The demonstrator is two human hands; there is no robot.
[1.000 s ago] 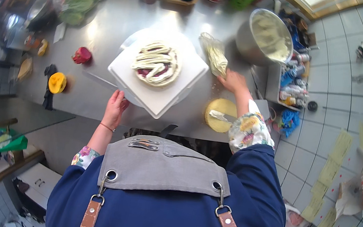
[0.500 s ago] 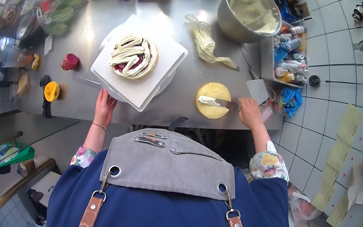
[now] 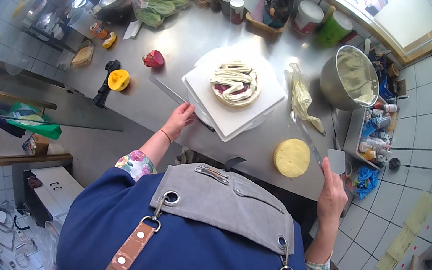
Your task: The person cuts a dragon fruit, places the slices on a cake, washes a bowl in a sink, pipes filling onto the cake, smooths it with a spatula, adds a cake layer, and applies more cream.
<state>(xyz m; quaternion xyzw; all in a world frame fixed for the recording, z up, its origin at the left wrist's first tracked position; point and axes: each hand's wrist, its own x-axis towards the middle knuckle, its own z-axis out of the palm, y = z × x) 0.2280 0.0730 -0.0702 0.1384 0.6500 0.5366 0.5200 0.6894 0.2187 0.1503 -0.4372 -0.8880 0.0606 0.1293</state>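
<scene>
My right hand [image 3: 333, 193] grips a palette knife [image 3: 310, 141], its long blade pointing away and to the left. Just left of the blade lies a round yellow sponge layer [image 3: 291, 158] on the steel table. A white square board [image 3: 221, 126] rests on a round turntable and carries a round cake [image 3: 236, 84]. Piped cream lines cover the cake top, with dark red fruit showing between them. My left hand [image 3: 177, 120], fingers stretched, is at the turntable's near left edge. A long knife [image 3: 167, 89] lies beside those fingers, partly hidden.
A cream-filled piping bag [image 3: 302, 97] and a steel mixing bowl [image 3: 350, 79] with cream stand right of the cake. A white scraper [image 3: 335, 162] lies near my right hand. Left are a dragon fruit piece [image 3: 153, 58], a yellow round object [image 3: 118, 80] and bagged greens [image 3: 160, 5].
The palette knife has lifted off the sponge layer, and the white cream there is gone from its top. My view has swung left, shifting everything rightward in the picture.
</scene>
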